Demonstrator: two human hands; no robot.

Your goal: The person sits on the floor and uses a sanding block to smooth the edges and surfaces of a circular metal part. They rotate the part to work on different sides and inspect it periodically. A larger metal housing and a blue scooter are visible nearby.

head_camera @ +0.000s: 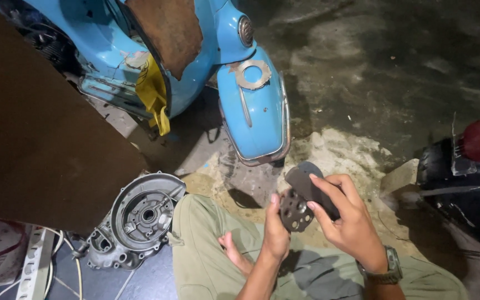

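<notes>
Above the person's lap, the left hand [276, 233] closes its fingers on the edge of a round perforated metal disc [295, 210]. The right hand [344, 219], a watch [389, 268] on its wrist, pinches a dark sanding sheet [309, 186] against that disc. On the floor just left of the knee lies a grey engine casing [137, 219]. Beyond stands a blue scooter [251, 105].

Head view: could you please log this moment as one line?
left hand: holds perforated metal disc | right hand: presses dark abrasive sheet on disc | nearby: engine casing, blue scooter
</notes>
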